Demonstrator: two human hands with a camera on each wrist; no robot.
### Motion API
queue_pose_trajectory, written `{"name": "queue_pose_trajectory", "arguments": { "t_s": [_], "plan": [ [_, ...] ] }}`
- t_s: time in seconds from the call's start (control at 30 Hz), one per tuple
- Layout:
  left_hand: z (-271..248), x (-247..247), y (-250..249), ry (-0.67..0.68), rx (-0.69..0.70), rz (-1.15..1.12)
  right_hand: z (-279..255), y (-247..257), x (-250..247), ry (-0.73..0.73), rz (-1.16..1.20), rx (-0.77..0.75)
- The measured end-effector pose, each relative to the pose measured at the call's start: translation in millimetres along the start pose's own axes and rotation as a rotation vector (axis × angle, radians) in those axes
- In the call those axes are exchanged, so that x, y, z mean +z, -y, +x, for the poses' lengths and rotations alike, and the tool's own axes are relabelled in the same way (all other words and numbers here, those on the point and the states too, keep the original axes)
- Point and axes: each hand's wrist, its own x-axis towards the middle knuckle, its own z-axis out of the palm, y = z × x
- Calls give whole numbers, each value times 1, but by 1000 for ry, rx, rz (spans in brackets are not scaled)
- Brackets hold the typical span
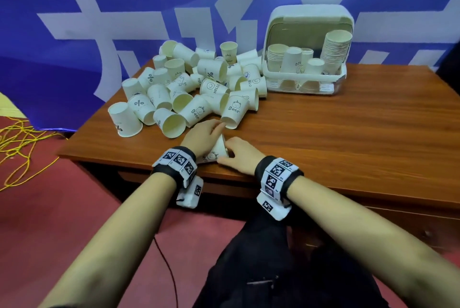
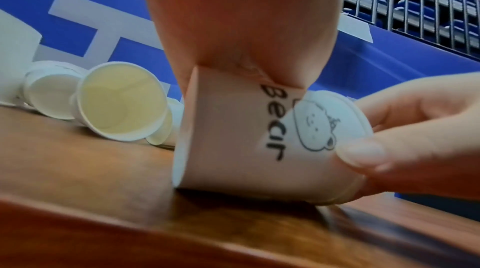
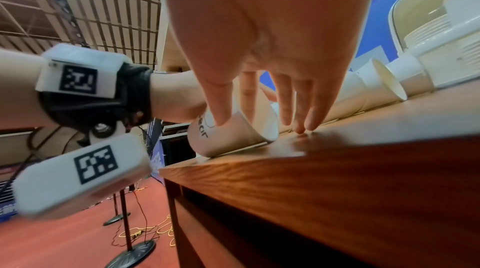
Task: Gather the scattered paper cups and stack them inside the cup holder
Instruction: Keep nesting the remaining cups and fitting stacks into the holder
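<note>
loose cups (image 1: 174, 88) heaped far-left on the wood-grain surface (image 1: 348, 133) | left hand (image 1: 202, 134) and right hand (image 1: 240, 156) fingers clamped on one thin paper "Bear" cup (image 2: 233, 139) lying sideways at the near edge | risk: squeezing dents it, or it rolls off | ribbed white plastic cup holder (image 1: 308, 78) far right, part filled

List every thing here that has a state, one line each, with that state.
Bear cup: on its side at the table's near edge, held by both hands.
Left hand: gripping the bear cup.
Right hand: thumb and forefinger pinching the bear cup's rim end.
Scattered cups: loose, mostly tipped over.
Cup holder: lid up, partly filled with stacks.
</note>
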Motion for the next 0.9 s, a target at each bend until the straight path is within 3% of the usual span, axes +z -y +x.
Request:
{"name": "queue_pose_trajectory", "arguments": {
  "t_s": [0.2, 0.4, 0.57, 0.9],
  "plan": [
    [-18, -1, 9, 54, -79, -51, 0, -6, -5, -19, 67, -3],
    [-31, -2, 5, 210, -52, 4, -14, -12, -18, -63, 158, 80],
    [-20, 2, -17, 224, 31, -5, -26, -30, -31, -127, 222, 134],
    [46, 11, -80, 30, 254, -105, -34, -82, -95, -416, 328, 252]
  ]
}}
